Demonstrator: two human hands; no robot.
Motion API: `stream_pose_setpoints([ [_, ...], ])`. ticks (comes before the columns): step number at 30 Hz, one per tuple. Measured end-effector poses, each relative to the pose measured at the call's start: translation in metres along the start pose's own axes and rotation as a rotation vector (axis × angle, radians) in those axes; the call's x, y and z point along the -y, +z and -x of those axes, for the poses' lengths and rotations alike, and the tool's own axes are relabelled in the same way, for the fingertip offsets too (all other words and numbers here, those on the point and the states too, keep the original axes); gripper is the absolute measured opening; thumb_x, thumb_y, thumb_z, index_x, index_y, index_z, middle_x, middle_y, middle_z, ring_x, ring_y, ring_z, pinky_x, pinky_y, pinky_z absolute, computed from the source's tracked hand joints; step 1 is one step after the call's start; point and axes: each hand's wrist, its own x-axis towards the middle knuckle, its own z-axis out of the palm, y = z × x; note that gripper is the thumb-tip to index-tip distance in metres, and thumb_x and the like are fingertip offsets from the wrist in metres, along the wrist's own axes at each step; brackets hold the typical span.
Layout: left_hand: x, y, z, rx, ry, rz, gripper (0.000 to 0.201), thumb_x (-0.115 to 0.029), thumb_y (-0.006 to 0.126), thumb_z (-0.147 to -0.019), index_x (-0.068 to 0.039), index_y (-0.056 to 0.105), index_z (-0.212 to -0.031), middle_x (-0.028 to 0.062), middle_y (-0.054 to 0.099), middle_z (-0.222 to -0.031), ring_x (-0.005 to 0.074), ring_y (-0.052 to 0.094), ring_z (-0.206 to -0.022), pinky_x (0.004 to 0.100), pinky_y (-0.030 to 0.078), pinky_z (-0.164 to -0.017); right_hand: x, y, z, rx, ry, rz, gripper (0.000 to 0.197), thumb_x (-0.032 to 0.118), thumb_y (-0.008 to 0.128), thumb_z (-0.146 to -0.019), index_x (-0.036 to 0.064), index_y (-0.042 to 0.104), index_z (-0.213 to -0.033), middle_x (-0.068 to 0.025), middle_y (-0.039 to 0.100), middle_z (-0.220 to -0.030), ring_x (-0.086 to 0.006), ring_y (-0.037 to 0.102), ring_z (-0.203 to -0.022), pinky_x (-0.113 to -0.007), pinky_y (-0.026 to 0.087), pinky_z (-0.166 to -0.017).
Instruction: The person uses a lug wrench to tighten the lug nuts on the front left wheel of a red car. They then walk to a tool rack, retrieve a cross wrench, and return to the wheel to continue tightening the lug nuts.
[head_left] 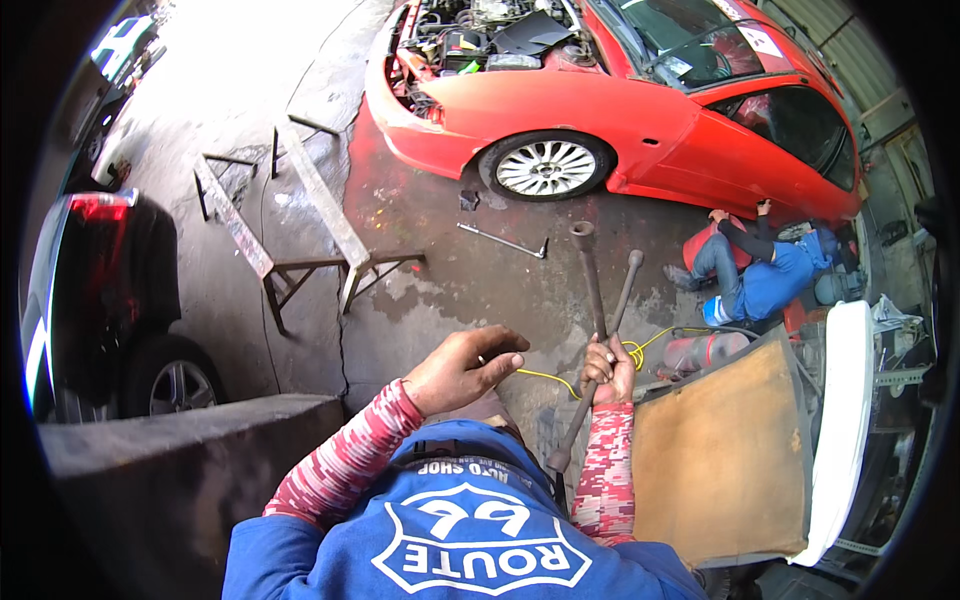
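My right hand (607, 371) is closed around a cross-shaped lug wrench (588, 277) of dark, worn metal, gripping it near where its bars meet. Two of its arms point away from me toward the red car, and another runs back beside my right forearm. My left hand (467, 369) hovers in front of my chest, to the left of the wrench and apart from it. Its fingers are loosely bent with the thumb apart; a small pale spot at the fingers is too small to make out. Beyond the wrench is the car's front wheel (546, 166), with a silver multi-spoke rim.
The red car (640, 120) has its engine bay exposed. A long-handled bar (500, 240) lies on the floor. Metal trestles (325, 200) stand left, near a dark vehicle (110, 290). A co-worker (775, 270) in blue crouches at the car's rear. A yellow hose (640, 352) and brown panel (725, 450) lie right.
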Motion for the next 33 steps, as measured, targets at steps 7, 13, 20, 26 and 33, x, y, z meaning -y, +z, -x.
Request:
stream_pose_setpoints([
  [7,0.02,0.006,-0.149,0.401,-0.297,-0.101,0.056,-0.045,0.054,-0.098,0.005,0.059,-0.122,0.0219,0.067,-0.11,0.0306,0.064,-0.107,0.0393,0.051,-0.09,0.058,0.038,-0.119,-0.49,-0.326,0.083,0.043,0.038,0.052,-0.1,0.0136,0.043,-0.066,0.0057,0.032,-0.05,-0.0083,0.03,-0.041,-0.024,0.027,-0.043],
  [13,0.068,0.003,-0.243,0.442,-0.519,-0.329,0.041,-0.035,0.053,-0.095,0.003,0.065,-0.102,0.019,0.069,-0.082,0.032,0.07,-0.083,0.0428,0.053,-0.076,0.058,0.037,-0.19,-0.707,-0.599,0.076,0.044,0.043,0.05,-0.1,0.017,0.042,-0.066,0.0065,0.032,-0.05,-0.0092,0.03,-0.039,-0.025,0.026,-0.042],
  [20,0.111,-0.041,-0.344,0.371,-0.469,-0.596,0.041,-0.038,0.053,-0.095,-0.001,0.069,-0.098,0.0256,0.069,-0.092,0.0418,0.067,-0.091,0.0489,0.053,-0.081,0.1,0.036,-0.267,-0.672,-0.506,0.105,0.027,0.033,0.055,-0.098,0.0084,0.056,-0.088,-0.0055,0.059,-0.075,-0.0239,0.06,-0.07,-0.039,0.05,-0.07],
  [26,0.191,-0.091,-0.478,0.489,-0.421,-0.575,0.041,-0.04,0.052,-0.095,-0.003,0.069,-0.098,0.0231,0.069,-0.093,0.0406,0.067,-0.088,0.0501,0.053,-0.079,0.164,0.001,-0.343,-1.261,-0.79,1.279,0.026,0.029,0.068,-0.09,0.007,0.064,-0.104,-0.0081,0.07,-0.092,-0.0257,0.067,-0.077,-0.037,0.054,-0.068],
  [33,0.346,-0.07,-0.638,0.549,-0.41,-0.69,0.038,-0.04,0.054,-0.095,-0.004,0.065,-0.096,0.0228,0.067,-0.081,0.0417,0.066,-0.079,0.0514,0.052,-0.07,0.294,-0.122,-0.46,-1.641,-0.706,2.257,0.039,0.045,0.066,-0.086,0.0114,0.068,-0.105,-0.0155,0.063,-0.108,-0.0391,0.055,-0.103,-0.05,0.043,-0.089],
])
